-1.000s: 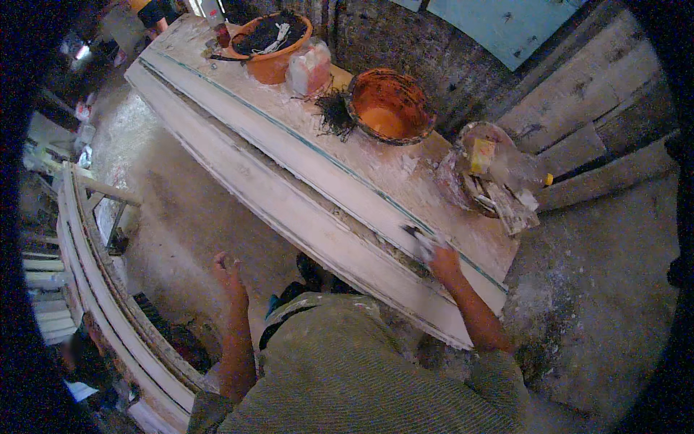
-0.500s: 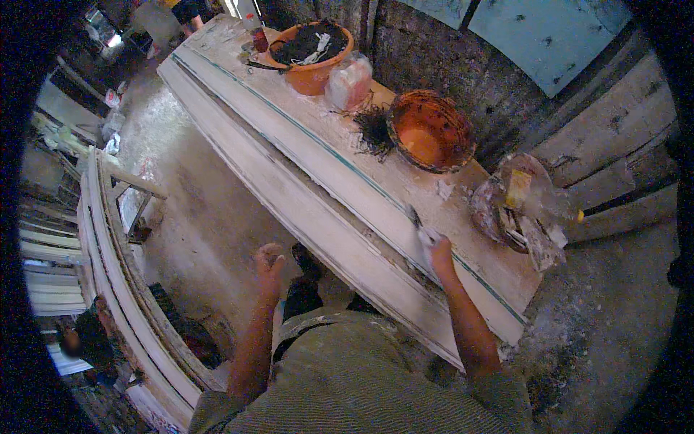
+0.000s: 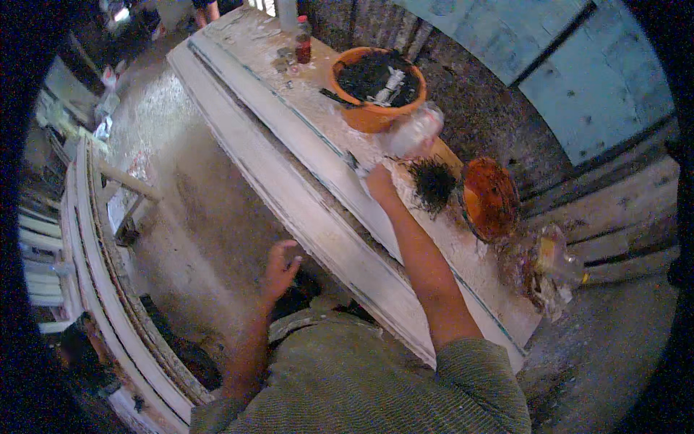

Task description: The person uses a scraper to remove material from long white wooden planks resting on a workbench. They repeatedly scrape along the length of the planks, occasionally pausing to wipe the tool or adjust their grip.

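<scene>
A long, pale moulded strip lies diagonally along the table's near side. Beside it runs a second whitish strip with a thin green line along its far edge. My right hand reaches far forward and is closed on a small tool with a dark tip and whitish body, at that green line; its exact kind is unclear. My left hand hangs near the moulded strip's near edge, fingers loosely curled and apart, with nothing in it.
On the dusty table stand an orange tub of dark material, a red-liquid bottle, a clear plastic bag, a dark fibre clump and a tilted orange basin. More long strips stand left.
My right hand has moved forward and left along the green line with the tool. My left hand's fingers have spread somewhat. The view has shifted, so the table things appear further right.
</scene>
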Motion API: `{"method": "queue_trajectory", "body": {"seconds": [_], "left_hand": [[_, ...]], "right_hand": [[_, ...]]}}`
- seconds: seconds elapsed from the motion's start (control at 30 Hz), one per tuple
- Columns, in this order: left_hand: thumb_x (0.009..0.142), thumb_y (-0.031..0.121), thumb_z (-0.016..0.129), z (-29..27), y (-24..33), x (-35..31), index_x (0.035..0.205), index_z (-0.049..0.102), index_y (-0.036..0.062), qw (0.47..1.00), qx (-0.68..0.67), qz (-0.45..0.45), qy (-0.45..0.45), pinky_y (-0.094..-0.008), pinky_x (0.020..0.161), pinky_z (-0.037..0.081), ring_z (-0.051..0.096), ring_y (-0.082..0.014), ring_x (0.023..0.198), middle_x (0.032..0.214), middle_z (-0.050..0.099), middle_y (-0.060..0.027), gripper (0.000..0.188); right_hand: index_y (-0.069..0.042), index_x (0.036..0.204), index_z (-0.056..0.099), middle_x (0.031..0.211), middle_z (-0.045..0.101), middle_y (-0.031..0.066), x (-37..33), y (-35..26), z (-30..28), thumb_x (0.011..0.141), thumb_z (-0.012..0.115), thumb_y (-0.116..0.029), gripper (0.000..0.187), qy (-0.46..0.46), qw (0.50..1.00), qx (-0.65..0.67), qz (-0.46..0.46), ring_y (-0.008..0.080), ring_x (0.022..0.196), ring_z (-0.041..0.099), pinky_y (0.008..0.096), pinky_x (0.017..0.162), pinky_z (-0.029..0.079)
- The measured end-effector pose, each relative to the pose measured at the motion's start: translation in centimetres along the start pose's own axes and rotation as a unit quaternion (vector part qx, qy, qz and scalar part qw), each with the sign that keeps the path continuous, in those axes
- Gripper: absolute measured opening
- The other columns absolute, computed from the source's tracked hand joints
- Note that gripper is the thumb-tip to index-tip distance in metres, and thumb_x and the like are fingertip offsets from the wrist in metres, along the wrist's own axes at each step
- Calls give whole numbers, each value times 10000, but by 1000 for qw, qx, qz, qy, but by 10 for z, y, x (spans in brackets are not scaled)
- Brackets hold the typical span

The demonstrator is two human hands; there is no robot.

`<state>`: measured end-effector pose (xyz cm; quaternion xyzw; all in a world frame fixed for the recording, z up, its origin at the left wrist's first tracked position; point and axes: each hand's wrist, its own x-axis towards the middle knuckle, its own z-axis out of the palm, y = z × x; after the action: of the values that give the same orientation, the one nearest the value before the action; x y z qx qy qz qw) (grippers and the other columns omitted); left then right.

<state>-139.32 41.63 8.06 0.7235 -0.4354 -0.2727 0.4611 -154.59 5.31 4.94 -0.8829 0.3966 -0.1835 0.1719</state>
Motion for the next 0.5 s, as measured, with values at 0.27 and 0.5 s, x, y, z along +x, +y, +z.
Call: {"method": "queue_trajectory", "body": {"seconds": [0.27,0.5], "left_hand": [[924,80,640,-171,-115,-2,1195,582,45,976,-124,-112,143,-381,1076,406,534,-213,1229,1211,601,-100,280],[918,120,666,-165,-63,74,1207,586,43,991,-65,-105,48,-397,1057,422,552,-248,1199,1224,606,-113,310]], "right_hand": [[94,1152,611,985,687,223,-246,113,-86,784,742,-69,423,-49,967,10,250,349,865,661,413,797,551],[53,1180,595,1112,623,285,-84,1,-17,721,800,-151,543,-41,975,-42,214,420,1053,600,468,932,487]]}}
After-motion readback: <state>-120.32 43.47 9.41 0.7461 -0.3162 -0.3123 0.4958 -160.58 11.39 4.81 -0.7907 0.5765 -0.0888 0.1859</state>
